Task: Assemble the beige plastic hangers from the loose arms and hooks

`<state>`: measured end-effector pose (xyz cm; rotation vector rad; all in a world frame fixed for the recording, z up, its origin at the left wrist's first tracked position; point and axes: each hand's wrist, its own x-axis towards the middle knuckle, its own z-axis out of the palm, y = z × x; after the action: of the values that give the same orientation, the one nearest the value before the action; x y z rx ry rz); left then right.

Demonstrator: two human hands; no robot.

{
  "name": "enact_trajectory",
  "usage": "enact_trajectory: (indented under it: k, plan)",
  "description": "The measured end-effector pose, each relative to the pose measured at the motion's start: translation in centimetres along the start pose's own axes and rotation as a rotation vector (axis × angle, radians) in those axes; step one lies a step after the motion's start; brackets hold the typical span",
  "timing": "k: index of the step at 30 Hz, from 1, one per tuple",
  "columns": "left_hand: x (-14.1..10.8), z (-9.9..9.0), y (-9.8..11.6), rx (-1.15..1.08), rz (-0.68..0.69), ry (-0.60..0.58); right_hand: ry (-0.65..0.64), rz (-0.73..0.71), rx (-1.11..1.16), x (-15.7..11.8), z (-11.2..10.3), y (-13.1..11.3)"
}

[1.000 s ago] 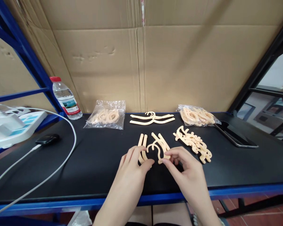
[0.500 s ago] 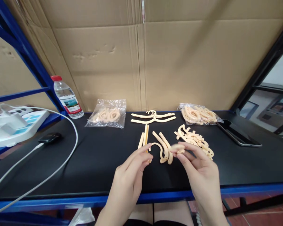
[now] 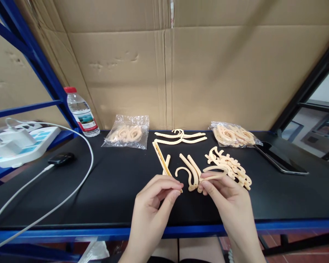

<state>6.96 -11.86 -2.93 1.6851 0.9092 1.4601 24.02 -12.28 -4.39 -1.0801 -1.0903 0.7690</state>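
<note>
An assembly step is judged to be in hand: two peach-coloured plastic parts are held up just above the black table (image 3: pixel 104 197), ready to be brought together. The left hand (image 3: pixel 153 204) is closed in a pinch on a long straight arm piece (image 3: pixel 161 159), whose free end is tilted up and away toward the cardboard wall (image 3: pixel 164 73). The right hand (image 3: pixel 230 204) is pinched on a curved hook piece (image 3: pixel 215 170), which is held roughly level and pointed to the right. The next move is judged to call for the two held ends to be lined up closely, since the parts look thin and slightly flexible. On the table just beyond the hands, a few loose parts (image 3: pixel 190 170) are laid, with a heap of hook pieces (image 3: pixel 230 166) beside them.
</note>
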Motion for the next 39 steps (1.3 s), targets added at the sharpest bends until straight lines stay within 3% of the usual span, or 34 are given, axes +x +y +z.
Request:
enact_trajectory:
  k: [9, 19, 26, 32, 39]
  plan:
    - [-0.2, 0.6, -0.4, -0.16, -0.101, -0.049, -0.124, 0.073, 0.164, -0.5, 1.9, -0.5]
    - [0.3, 0.8, 0.3, -0.351, -0.217, 0.097, -0.161, 0.083, 0.178, -0.4, 1.8, -0.5]
    - [0.6, 0.2, 0.6, -0.258, -0.297, 0.108, -0.18, 0.068, 0.2, -0.5, 1.6, -0.2]
    - [0.7, 0.4, 0.4, -0.279, -0.36, 0.11, -0.329, 0.079, 0.224, -0.4, 1.2, -0.2]
    - [0.5, 0.6, 0.2, -0.29, -0.36, 0.033, -0.445, 0.162, 0.238, -0.3, 1.1, -0.5]
